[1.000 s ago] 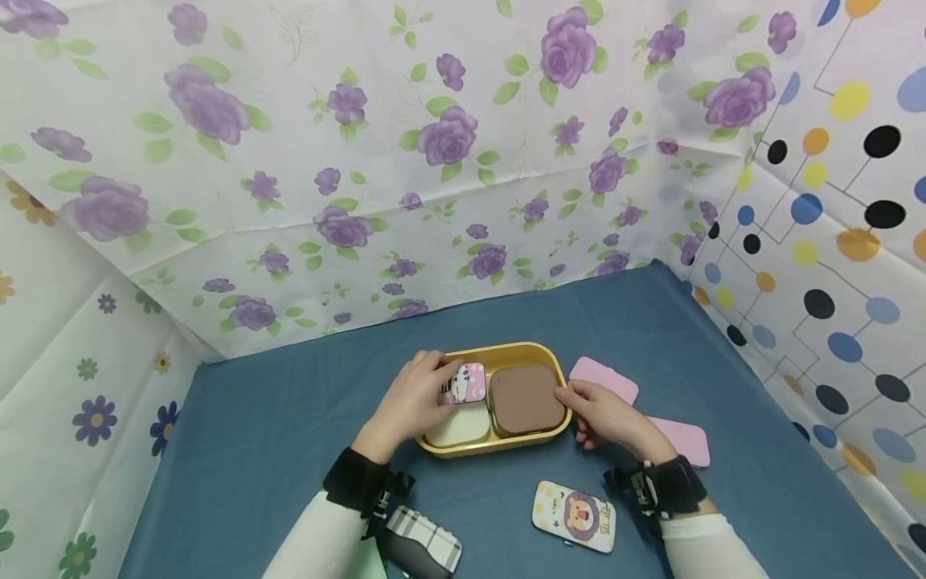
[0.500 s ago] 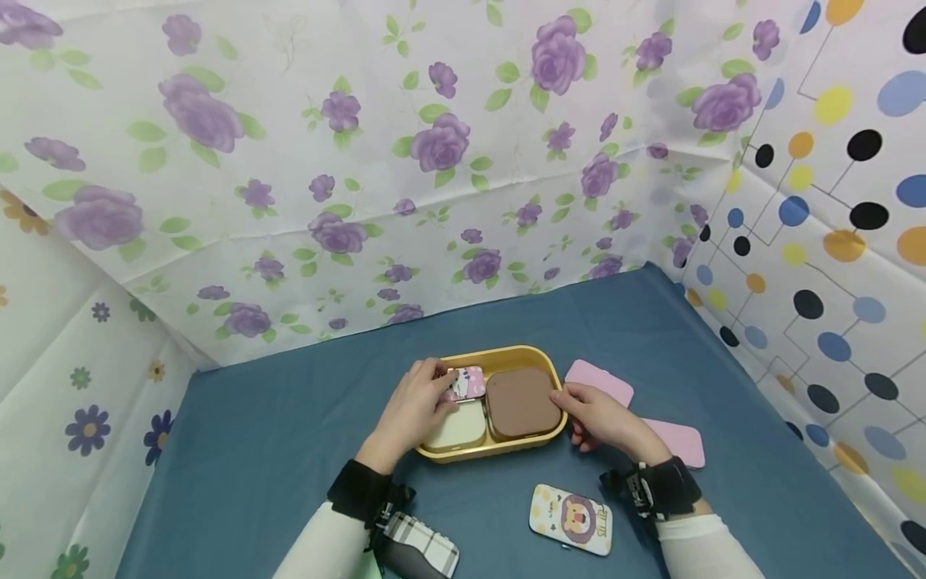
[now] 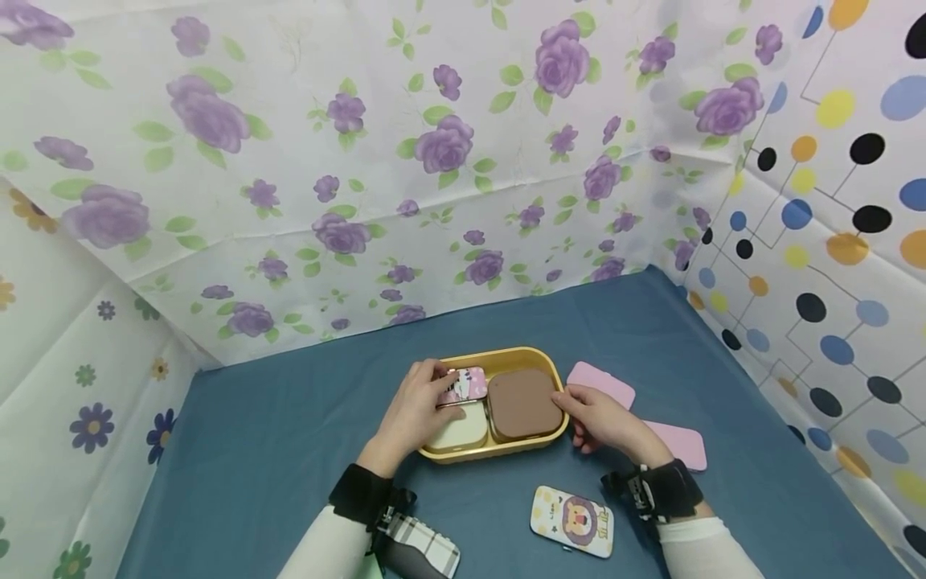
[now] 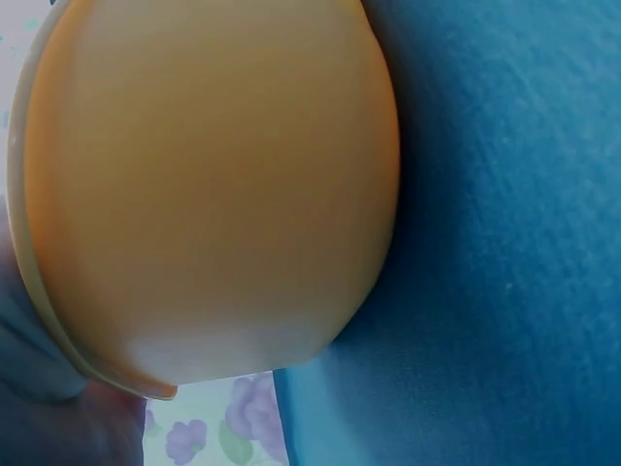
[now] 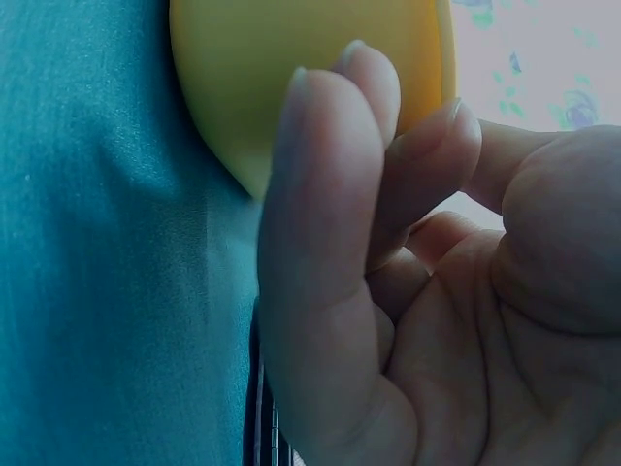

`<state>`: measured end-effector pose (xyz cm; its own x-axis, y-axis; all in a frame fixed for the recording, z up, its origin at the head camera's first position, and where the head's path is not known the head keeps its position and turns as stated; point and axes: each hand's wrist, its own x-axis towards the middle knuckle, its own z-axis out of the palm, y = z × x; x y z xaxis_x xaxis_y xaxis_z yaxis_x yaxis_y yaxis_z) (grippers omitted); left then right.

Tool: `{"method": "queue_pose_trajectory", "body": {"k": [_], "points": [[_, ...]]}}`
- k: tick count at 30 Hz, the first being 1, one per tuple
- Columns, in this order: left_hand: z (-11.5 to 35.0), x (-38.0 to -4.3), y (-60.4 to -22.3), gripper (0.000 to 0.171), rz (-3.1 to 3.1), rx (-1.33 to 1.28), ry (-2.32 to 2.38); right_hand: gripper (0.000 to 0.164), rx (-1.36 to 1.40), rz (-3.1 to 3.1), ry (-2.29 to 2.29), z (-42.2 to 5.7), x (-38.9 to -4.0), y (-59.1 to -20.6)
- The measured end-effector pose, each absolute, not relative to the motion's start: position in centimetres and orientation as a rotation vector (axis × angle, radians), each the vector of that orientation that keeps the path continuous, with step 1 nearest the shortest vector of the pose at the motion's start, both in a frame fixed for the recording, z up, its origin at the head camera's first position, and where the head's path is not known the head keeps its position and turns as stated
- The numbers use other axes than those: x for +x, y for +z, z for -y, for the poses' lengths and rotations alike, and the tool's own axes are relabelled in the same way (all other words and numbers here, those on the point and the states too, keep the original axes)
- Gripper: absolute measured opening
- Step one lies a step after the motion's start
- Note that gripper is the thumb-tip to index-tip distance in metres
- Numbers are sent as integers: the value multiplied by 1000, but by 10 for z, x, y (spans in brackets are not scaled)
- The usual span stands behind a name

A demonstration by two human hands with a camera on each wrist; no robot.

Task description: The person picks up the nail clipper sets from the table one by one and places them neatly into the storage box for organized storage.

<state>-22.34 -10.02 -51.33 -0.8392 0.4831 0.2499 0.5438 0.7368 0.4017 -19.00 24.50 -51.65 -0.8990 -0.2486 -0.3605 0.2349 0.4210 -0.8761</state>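
A yellow oval-ended tray (image 3: pixel 506 354) stands on the blue cloth, holding a brown square box (image 3: pixel 524 406) on the right and a cream box (image 3: pixel 463 426) at the front left. In its back left corner is a small pink cartoon tin (image 3: pixel 470 384). My left hand (image 3: pixel 408 406) grips this tin, fingers over its left side and thumb by the front edge. At the tray's right end, my right hand (image 3: pixel 596 414) pinches the rim between thumb and fingers. The left wrist view mostly shows the tray's outer wall (image 4: pixel 213 194); the tin is hidden there.
Two pink flat cases (image 3: pixel 600 382) lie right of the tray, one partly behind the right hand. A lion-print tin (image 3: pixel 573 521) lies in front. A plaid case (image 3: pixel 427 543) and a partly hidden green thing (image 3: pixel 370 568) lie by the left forearm. Patterned cloth walls surround the table.
The pink tin sits slightly lower and flatter in the tray than a second ago, with the left hand still on it. My right hand has stayed at the rim. The head view shifted slightly.
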Motion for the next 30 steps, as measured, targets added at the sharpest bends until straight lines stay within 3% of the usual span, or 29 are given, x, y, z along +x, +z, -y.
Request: {"method": "queue_pose_trajectory", "body": {"k": [13,30], "points": [[100,-222,-515,56,2781,-808,-721,45,-23,-2235,-1483,-245,-189,-515],[103,-220,-515,32,2552,-869,-683,45,-45,-2242,-1470,-246,-188,-514]]}}
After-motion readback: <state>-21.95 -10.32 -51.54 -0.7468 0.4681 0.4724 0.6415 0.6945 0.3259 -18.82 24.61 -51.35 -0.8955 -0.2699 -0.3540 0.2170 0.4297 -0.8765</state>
